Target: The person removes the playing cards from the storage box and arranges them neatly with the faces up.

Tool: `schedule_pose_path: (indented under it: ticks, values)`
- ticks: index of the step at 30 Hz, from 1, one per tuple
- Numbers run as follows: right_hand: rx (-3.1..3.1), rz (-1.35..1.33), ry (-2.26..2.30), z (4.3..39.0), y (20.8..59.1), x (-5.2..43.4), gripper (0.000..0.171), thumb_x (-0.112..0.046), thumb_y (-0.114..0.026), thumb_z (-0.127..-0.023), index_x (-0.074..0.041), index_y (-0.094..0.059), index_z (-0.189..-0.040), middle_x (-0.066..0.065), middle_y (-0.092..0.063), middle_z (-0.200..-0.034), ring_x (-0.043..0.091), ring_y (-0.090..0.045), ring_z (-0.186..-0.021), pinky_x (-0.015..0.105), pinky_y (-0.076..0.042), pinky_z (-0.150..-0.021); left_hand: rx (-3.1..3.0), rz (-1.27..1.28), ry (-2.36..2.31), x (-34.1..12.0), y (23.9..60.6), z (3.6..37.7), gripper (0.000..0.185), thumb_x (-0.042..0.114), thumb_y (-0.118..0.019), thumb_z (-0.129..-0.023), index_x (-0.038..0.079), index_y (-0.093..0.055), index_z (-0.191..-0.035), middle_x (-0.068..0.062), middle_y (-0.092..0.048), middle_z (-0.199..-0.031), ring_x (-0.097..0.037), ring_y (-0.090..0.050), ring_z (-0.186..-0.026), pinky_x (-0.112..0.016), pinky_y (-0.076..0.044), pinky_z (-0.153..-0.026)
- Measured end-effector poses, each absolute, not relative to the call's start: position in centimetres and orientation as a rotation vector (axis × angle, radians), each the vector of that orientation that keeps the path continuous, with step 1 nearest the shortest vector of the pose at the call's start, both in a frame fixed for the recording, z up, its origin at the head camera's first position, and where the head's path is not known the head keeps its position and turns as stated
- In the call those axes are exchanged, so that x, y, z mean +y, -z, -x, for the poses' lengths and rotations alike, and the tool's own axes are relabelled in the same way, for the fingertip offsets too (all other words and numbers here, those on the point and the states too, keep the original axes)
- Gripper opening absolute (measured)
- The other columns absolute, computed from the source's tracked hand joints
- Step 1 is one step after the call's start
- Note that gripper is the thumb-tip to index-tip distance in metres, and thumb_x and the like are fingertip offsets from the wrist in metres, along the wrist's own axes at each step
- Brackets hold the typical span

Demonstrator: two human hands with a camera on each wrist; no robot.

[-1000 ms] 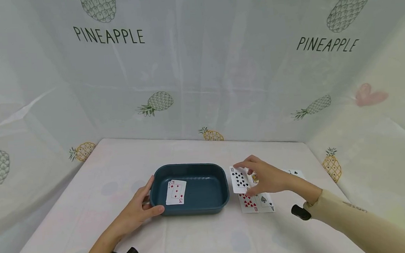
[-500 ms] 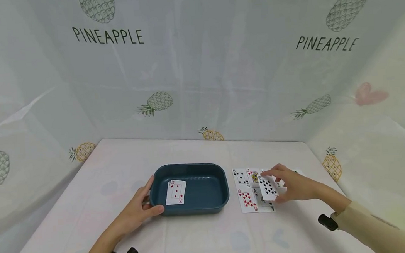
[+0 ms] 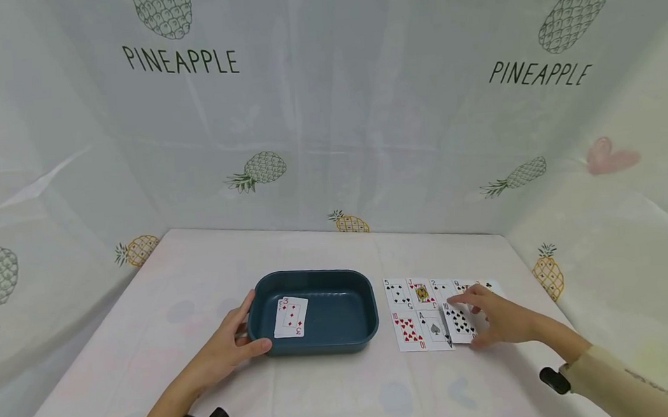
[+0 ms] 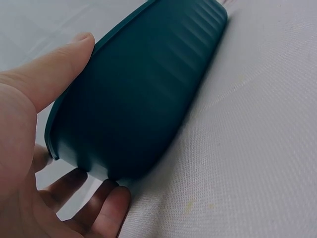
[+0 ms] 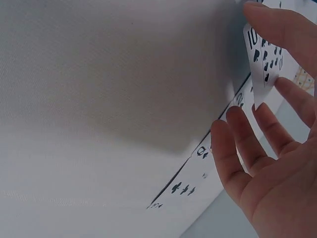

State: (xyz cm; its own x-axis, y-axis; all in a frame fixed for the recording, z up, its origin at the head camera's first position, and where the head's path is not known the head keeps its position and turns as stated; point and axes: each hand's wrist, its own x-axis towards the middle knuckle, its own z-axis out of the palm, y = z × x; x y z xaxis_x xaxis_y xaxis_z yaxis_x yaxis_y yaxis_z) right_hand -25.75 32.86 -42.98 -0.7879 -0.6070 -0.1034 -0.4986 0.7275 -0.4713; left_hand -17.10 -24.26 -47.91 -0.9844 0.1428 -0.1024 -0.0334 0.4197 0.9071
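Head view with both wrist views. The right hand [image 3: 504, 320] pinches a ten of spades [image 3: 459, 322] between thumb and fingers, the card low over the table [image 3: 333, 387] at the right end of the near row of face-up cards, just beside the ace of spades [image 3: 434, 328] and the ten of hearts [image 3: 408, 331]; whether it already lies flat cannot be told. Its long axis runs away from the person, parallel to its neighbours. The far row holds a five [image 3: 398, 292], a jack [image 3: 421, 292], a two [image 3: 441, 288] and a queen [image 3: 460, 285]. The left hand [image 3: 228, 350], well apart, grips the near left corner of the dark blue tray [image 3: 319, 345], which contains a three of diamonds [image 3: 291, 317].
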Motion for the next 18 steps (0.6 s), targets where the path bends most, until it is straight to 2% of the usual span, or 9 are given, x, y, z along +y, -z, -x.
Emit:
schedule_pose_path:
  ticks: [9, 12, 18]
  values:
    - [2.677, 0.882, 0.595, 25.45, 43.35, 33.07, 0.086, -0.021, -0.097, -0.074, -0.008, -0.058, -0.150, 0.014, -0.046, -0.138, 0.029, -0.059, -0.113, 0.035, -0.057, -0.087, 2.502, -0.099, -1.609, -24.29, 47.84, 17.04, 0.107, 0.037, -0.082, -0.095, 0.032, -0.009, -0.172, -0.018, -0.027, -0.164, -0.036, -0.048, -0.141, -0.033, -0.051, -0.108]
    - [2.677, 0.910, 0.586, 25.51, 43.55, 33.22, 0.084, -0.022, -0.097, -0.074, -0.009, -0.059, -0.147, 0.012, -0.047, -0.136, 0.024, -0.058, -0.108, 0.033, -0.055, -0.086, 2.498, -0.102, -1.612, -24.31, 47.79, 17.06, 0.107, 0.037, -0.082, -0.095, 0.032, -0.009, -0.172, -0.018, -0.027, -0.164, -0.036, -0.048, -0.140, -0.033, -0.052, -0.107]
    - [2.683, 0.962, 0.590, 25.54, 43.77, 33.24, 0.075, -0.020, -0.097, -0.074, -0.011, -0.065, -0.141, 0.008, -0.048, -0.129, 0.019, -0.050, -0.103, 0.029, -0.049, -0.083, 2.494, -0.111, -1.618, -24.33, 47.64, 16.99, 0.107, 0.037, -0.082, -0.094, 0.031, -0.009, -0.173, -0.019, -0.026, -0.164, -0.036, -0.049, -0.140, -0.041, -0.051, -0.110]
